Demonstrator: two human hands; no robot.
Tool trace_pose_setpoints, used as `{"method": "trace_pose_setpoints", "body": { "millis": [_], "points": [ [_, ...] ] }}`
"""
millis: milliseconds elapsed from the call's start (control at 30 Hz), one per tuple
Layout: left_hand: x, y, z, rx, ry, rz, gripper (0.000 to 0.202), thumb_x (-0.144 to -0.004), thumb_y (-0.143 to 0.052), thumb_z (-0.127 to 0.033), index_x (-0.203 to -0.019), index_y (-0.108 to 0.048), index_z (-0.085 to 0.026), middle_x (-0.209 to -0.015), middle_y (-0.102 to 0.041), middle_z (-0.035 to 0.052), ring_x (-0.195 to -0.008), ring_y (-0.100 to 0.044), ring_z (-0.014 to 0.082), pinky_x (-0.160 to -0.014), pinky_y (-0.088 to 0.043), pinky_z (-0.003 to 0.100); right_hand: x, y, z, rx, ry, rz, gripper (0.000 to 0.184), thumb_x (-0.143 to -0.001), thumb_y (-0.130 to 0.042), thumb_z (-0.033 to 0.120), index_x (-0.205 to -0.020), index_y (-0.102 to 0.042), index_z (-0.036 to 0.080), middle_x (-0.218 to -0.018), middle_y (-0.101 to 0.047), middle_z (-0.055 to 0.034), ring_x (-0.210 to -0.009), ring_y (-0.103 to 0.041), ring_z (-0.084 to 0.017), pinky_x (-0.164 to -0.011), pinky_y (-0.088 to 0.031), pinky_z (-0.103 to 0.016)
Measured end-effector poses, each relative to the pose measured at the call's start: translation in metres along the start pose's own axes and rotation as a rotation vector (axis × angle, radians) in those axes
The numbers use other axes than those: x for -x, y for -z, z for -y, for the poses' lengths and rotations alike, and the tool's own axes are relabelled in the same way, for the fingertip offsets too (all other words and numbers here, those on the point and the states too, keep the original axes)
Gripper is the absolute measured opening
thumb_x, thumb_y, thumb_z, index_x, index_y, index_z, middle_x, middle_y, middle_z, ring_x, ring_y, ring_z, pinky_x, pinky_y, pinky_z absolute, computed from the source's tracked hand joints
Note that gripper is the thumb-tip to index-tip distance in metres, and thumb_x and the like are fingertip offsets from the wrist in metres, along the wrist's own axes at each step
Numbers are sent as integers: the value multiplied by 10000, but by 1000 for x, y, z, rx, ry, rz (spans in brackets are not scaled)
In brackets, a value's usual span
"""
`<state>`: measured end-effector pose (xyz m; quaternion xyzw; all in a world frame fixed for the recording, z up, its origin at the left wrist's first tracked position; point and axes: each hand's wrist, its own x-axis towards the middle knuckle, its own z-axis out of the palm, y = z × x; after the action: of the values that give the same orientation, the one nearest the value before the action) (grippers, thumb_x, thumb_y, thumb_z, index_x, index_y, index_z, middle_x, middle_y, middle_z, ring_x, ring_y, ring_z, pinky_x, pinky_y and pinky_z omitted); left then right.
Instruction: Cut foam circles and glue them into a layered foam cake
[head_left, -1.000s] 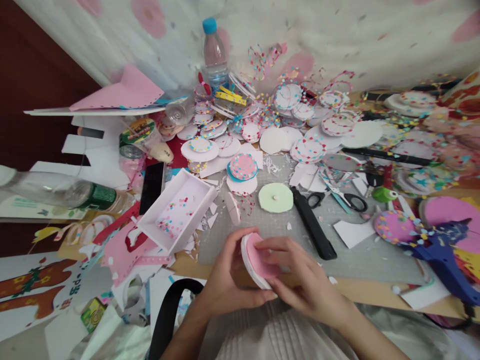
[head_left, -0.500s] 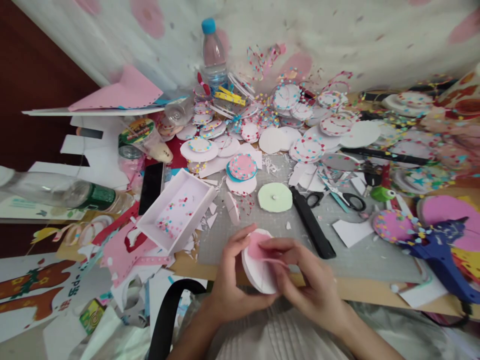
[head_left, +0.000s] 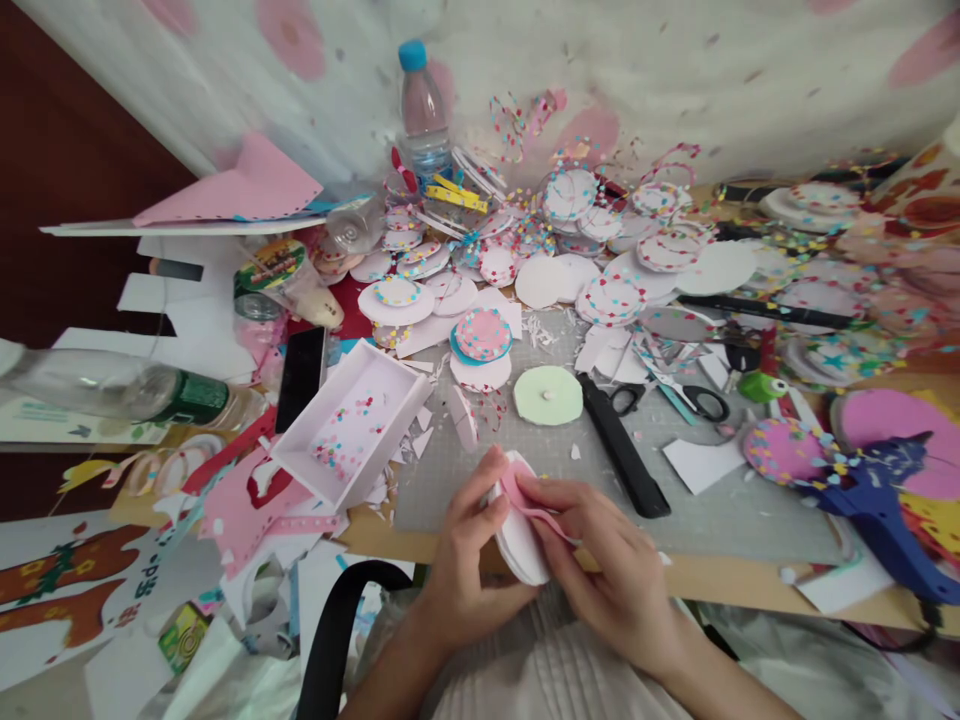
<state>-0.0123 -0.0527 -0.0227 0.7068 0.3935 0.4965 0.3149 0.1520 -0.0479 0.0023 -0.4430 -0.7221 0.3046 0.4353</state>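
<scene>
Low over the table's front edge, my left hand (head_left: 474, 550) grips a round white foam disc (head_left: 523, 548) by its rim, thumb and fingers around it. The disc is tilted, its edge turned partly toward me. My right hand (head_left: 600, 560) pinches a pink sheet (head_left: 551, 521) lying against the disc's face; the sheet's near edge bends away from the white. Beyond the hands a pale green disc (head_left: 548, 395) with a small white knob lies on the grey cutting mat (head_left: 450, 500). Behind it stands a pink-and-blue dotted disc stack (head_left: 483, 338).
A white box (head_left: 349, 425) with confetti stands left of my hands. A black cutter (head_left: 626, 450), scissors (head_left: 694, 395) and a blue glue gun (head_left: 892, 510) lie to the right. Many decorated discs crowd the back, near a water bottle (head_left: 424, 115). A phone (head_left: 302, 378) lies left.
The white disc has turned more edge-on in my left hand. My left fingers have shifted on its rim, and my right hand still pinches the pink sheet.
</scene>
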Motion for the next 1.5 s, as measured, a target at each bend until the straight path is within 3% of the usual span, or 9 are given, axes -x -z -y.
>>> {"method": "trace_pose_setpoints", "body": {
  "millis": [133, 200, 333, 433, 667, 967, 1167, 1367, 1500],
  "points": [
    [3, -5, 0, 119, 109, -80, 964, -575, -874, -163, -1373, -344, -273, -1435, -426, 159, -1327, -456, 372, -1023, -444, 582, -1, 2, 2, -38, -228, -179, 265, -925, -493, 123, -710, -396, 243, -646, -565, 20, -522, -527, -109, -445, -445, -208],
    [4, -5, 0, 148, 151, -88, 965, -559, -885, -173, -1355, -346, -260, -1432, -425, 170, -1314, -468, 371, -1017, -447, 580, -1, 2, 1, -92, -292, -192, 309, -940, -490, 155, -679, -354, 247, -613, -535, 26, -493, -491, -103, -414, -409, -197],
    [4, 0, 2, 145, 166, -61, 899, -614, -843, -138, -1352, -343, -252, -1451, -411, 181, -1345, -435, 364, -1035, -428, 578, -1, 8, -4, -300, -242, -9, 72, -958, -507, 273, -893, -499, 243, -1014, -672, -90, -919, -656, -203, -745, -559, -313],
    [0, 8, 6, 89, 79, 13, 882, -689, -801, -156, -1413, -313, -279, -1492, -378, 163, -1395, -371, 355, -1076, -396, 576, -2, 16, -8, -388, -170, 144, 304, -968, -416, 492, -1090, -532, 239, -1265, -581, -143, -1180, -556, -286, -953, -490, -448],
    [-2, 19, 17, -103, -231, 173, 864, -774, -678, -27, -1477, -236, -266, -1540, -347, 166, -1430, -288, 342, -1074, -427, 566, -7, 15, -15, -291, -301, 136, 287, -965, -485, 209, -1241, -512, 284, -1166, -580, -68, -1064, -585, -196, -920, -512, -340],
    [2, 17, 13, -92, -165, 212, 831, -819, -664, -110, -1492, -193, -232, -1542, -333, 188, -1408, -345, 334, -1079, -456, 485, -11, 12, -6, -151, -134, 236, 450, -896, -527, 121, -1322, -450, 246, -1277, -480, -108, -1199, -486, -226, -1022, -431, -376],
    [3, 19, 13, -70, -121, 184, 831, -806, -708, -164, -1479, -230, -261, -1521, -373, 189, -1375, -403, 335, -1047, -487, 469, -14, 16, -10, -143, -143, 208, 273, -789, -577, 68, -972, -475, 243, -1104, -515, -68, -1054, -526, -229, -895, -458, -367],
    [1, 23, 14, -107, -163, 195, 780, -842, -668, -177, -1482, -233, -274, -1484, -432, 191, -1357, -429, 329, -1010, -520, 475, -16, 21, -12, -178, -137, 294, 290, -852, -538, 75, -1077, -480, 248, -977, -548, -40, -935, -539, -196, -828, -463, -338],
    [-5, 24, 12, -94, -282, 223, 696, -851, -597, -61, -1458, -301, -231, -1402, -539, 171, -1358, -439, 288, -1032, -505, 469, -19, 24, -11, -154, -95, 307, 285, -825, -564, 68, -1038, -486, 239, -1064, -539, -60, -1019, -527, -214, -899, -441, -374]
  ]
}}
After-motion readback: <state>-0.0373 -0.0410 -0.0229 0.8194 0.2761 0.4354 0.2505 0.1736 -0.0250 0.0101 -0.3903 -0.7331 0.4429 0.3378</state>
